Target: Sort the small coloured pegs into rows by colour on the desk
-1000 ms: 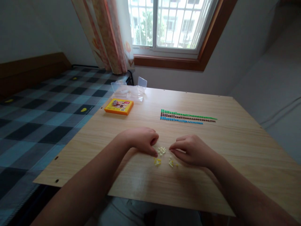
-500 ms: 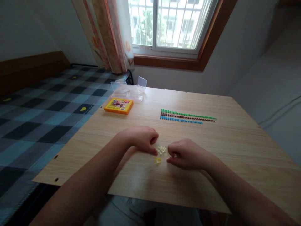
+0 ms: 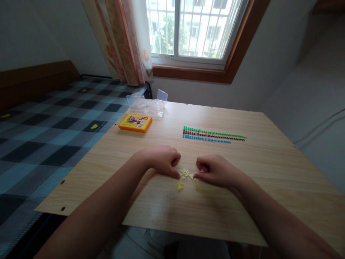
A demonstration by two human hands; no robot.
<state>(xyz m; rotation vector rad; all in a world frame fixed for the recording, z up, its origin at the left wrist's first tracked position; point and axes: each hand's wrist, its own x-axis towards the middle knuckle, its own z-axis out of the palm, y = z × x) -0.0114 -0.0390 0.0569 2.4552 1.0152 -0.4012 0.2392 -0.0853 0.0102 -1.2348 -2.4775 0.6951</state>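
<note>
My left hand rests at the left of a small pile of cream-coloured plastic pieces. Its fingers are curled, while the thumb stands apart and points down at the pile's edge; nothing shows between them. On the opposite side is my right hand, its fingers bent and its thumb tip at the cream pieces nearest to it. A gap shows between that thumb and the fingers. Some small yellow pieces lie just in front of the pile. A few more yellow bits are below my right thumb.
Beyond my hands, small pieces lie in green, brown and blue rows. An orange-yellow box and clear plastic packaging sit at the back left of the wooden table. A checked bed adjoins it.
My right hand has moved slightly up and away from my left, its thumb now at the cream pile's right edge. Yellow bits show below it. My left hand has hardly moved.
</note>
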